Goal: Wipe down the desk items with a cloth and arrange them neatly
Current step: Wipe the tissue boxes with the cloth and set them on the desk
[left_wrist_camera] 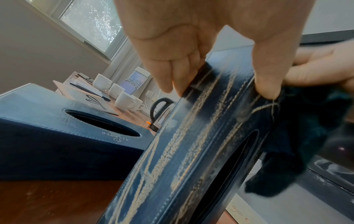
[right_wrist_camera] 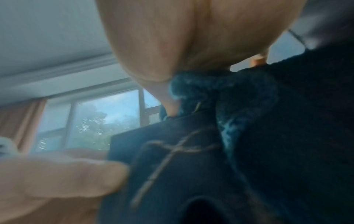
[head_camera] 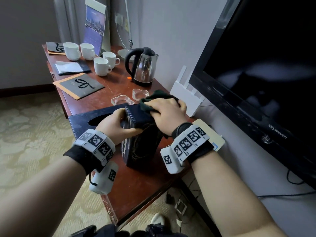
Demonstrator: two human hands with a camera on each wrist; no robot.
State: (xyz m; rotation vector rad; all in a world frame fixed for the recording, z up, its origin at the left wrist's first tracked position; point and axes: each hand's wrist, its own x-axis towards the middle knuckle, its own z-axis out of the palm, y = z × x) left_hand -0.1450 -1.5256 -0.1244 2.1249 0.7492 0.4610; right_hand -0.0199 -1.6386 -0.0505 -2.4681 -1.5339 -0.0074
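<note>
A dark blue tissue box (head_camera: pixel 142 147) stands on end on the brown desk (head_camera: pixel 140 190). My left hand (head_camera: pixel 118 124) grips its upper end, fingers on one face and thumb on the other; the left wrist view shows this hand (left_wrist_camera: pixel 220 84) on the worn box (left_wrist_camera: pixel 191 151). My right hand (head_camera: pixel 165 110) holds a dark green cloth (head_camera: pixel 153 98) and presses it on the box's top end. The blurred right wrist view shows that hand (right_wrist_camera: pixel 172 60), the cloth (right_wrist_camera: pixel 229 91) and the box (right_wrist_camera: pixel 172 174). A second blue tissue box (head_camera: pixel 89 120) lies flat just left.
Two glass ashtrays (head_camera: pixel 122 100), a steel kettle (head_camera: pixel 143 67), several white cups (head_camera: pixel 102 65), dark folders (head_camera: pixel 80 85) and a calendar (head_camera: pixel 95 29) fill the far desk. A white router (head_camera: pixel 186 98) and a black TV (head_camera: pixel 256 74) stand at the right. The desk's near edge is close.
</note>
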